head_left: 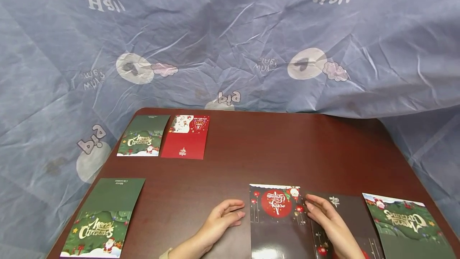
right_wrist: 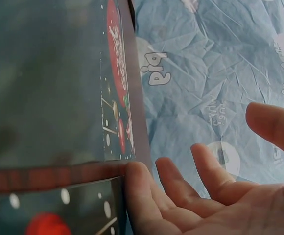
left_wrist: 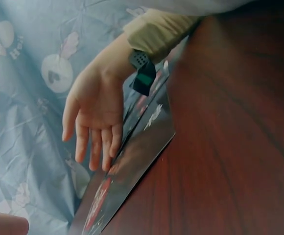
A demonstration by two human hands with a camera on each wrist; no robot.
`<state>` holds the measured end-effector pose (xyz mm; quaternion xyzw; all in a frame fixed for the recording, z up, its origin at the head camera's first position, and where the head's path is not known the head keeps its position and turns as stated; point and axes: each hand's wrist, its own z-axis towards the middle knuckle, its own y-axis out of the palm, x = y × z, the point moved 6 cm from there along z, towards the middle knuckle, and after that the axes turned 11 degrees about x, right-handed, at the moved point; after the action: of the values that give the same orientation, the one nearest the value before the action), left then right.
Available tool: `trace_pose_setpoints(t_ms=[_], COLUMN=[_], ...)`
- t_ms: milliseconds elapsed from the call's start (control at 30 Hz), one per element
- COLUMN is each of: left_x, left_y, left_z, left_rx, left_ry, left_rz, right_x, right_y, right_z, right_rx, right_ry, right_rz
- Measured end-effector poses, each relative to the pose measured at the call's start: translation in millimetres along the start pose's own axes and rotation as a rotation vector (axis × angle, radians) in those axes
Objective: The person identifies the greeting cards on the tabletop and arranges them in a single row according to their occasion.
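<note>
Two dark Christmas cards lie unfolded side by side near the table's front edge. The left dark card (head_left: 276,235) shows a red circle with white lettering at its far end. My left hand (head_left: 223,223) hovers just left of that card, fingers loosely bent and holding nothing. My right hand (head_left: 332,225) lies over the second dark card (head_left: 359,215), its fingertips close to the gap between the two. In the right wrist view, the little finger (right_wrist: 139,191) is right at the cards' edges. The left wrist view shows the right hand (left_wrist: 100,105) with relaxed fingers.
A green card (head_left: 409,223) lies at the right edge. On the left side are another green card (head_left: 108,211), a third green card (head_left: 143,133) farther back, and a red card (head_left: 185,143) beside it. A blue printed cloth (head_left: 230,51) hangs behind the brown table (head_left: 280,147).
</note>
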<state>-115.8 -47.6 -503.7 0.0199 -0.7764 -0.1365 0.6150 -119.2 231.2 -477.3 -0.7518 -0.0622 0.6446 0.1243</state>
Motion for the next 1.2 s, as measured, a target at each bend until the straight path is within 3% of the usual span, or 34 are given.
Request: trace_pose_setpoints(t_ms=[367,667,967,1200], left_x=[-3.8,-3.1,-5.6,-8.1], left_y=[4.5,9.0,9.7,13.1], left_z=[-5.8,-2.5,-6.2,-5.4], left_rx=[0.014,0.022,0.039,0.025], left_ry=[0.007,0.034,-0.065,-0.118], left_rz=[-0.036,-0.02,-0.083,-0.136], right_x=[-2,-3,2,2], right_y=[2,-4,-9,-4], right_z=[2.8,4.3,-3.1,-2.5], right_rx=[-0.018,0.031,-0.011,-0.041], right_ry=[0.028,-0.05,0.094,0.058], right_rz=[0.002,0.054,-0.022,0.038])
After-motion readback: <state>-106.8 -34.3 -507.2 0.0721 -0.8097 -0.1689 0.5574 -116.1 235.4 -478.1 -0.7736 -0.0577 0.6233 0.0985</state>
